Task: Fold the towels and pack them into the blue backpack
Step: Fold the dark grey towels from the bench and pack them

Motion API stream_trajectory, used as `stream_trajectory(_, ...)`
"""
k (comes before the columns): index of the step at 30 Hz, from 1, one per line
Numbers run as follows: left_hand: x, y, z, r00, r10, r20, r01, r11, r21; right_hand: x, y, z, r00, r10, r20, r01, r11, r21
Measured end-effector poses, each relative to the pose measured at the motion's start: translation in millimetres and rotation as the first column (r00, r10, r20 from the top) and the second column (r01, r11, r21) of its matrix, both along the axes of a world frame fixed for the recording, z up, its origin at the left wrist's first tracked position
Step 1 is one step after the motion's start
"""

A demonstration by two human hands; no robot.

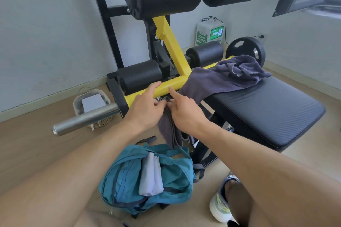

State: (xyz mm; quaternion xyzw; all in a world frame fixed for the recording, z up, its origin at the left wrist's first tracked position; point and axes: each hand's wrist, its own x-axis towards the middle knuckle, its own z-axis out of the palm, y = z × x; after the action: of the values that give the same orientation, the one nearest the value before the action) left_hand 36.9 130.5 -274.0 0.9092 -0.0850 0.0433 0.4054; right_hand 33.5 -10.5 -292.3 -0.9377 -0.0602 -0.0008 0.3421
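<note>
A dark grey towel [170, 131] hangs folded in front of the yellow bar, above the backpack. My left hand [145, 107] and my right hand [184, 110] both pinch its top edge, each with the index finger stretched out. The blue backpack [166, 180] lies open on the floor below, with a light grey folded towel [150, 175] sticking out of its mouth. Another dark grey towel [230, 75] lies crumpled over the yellow bar and the far end of the black bench pad [273, 108].
A gym machine with a yellow frame [169, 42], black foam rollers and a steel bar [84, 121] stands right ahead. A wicker basket [90, 103] sits on the floor at left. My shoe [221, 202] is at lower right. A weight plate [245, 49] is behind the bench.
</note>
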Motion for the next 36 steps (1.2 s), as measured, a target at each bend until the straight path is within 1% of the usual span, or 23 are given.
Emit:
stream_trajectory(3,4,8,-1,0.999,-0.027,-0.027,0.028,1.0,0.015,-4,2,4,0.995,0.08,-0.062,-0.078,0.997,0.025)
stream_trajectory(5,5,12,-1,0.997,-0.056,-0.054,0.058,0.998,0.032,-5,2,3,0.991,0.111,-0.068,-0.114,0.993,-0.036)
stream_trajectory(7,6,17,-1,0.992,-0.088,-0.086,0.09,0.996,0.016,-2,0,-1,0.991,0.123,-0.044,-0.126,0.988,-0.093)
stream_trajectory(9,10,22,1,0.987,-0.123,-0.105,0.125,0.992,0.01,3,-3,-2,0.989,0.146,-0.026,-0.147,0.988,-0.045)
stream_trajectory(11,16,30,4,0.983,-0.152,-0.101,0.16,0.984,0.077,5,-6,2,0.983,0.184,0.001,-0.184,0.983,0.013)
stream_trajectory(13,19,38,8,0.966,-0.199,-0.165,0.219,0.969,0.115,4,-9,7,0.972,0.233,0.036,-0.234,0.97,0.059)
stream_trajectory(15,19,43,8,0.942,-0.253,-0.221,0.28,0.955,0.098,1,-11,11,0.959,0.273,0.075,-0.28,0.956,0.091)
stream_trajectory(17,18,44,5,0.94,-0.272,-0.206,0.293,0.953,0.08,1,-13,13,0.954,0.282,0.1,-0.292,0.951,0.104)
stream_trajectory(20,19,47,0,0.938,-0.291,-0.186,0.294,0.956,-0.014,2,-17,16,0.95,0.296,0.101,-0.306,0.947,0.098)
stream_trajectory(22,22,50,-3,0.923,-0.316,-0.219,0.302,0.949,-0.094,3,-23,14,0.946,0.319,0.062,-0.322,0.946,0.043)
stream_trajectory(25,21,51,-4,0.908,-0.333,-0.255,0.288,0.937,-0.199,4,-34,10,0.95,0.31,-0.045,-0.313,0.946,-0.089)
stream_trajectory(28,20,53,-5,0.88,-0.352,-0.319,0.261,0.919,-0.295,8,-42,8,0.953,0.287,-0.092,-0.294,0.954,-0.068)
stream_trajectory(33,23,54,-7,0.87,-0.382,-0.311,0.295,0.91,-0.291,11,-44,7,0.968,0.235,-0.087,-0.24,0.969,-0.055)
stream_trajectory(36,23,50,-6,0.866,-0.394,-0.308,0.332,0.914,-0.235,12,-45,5,0.968,0.237,-0.087,-0.243,0.968,-0.063)
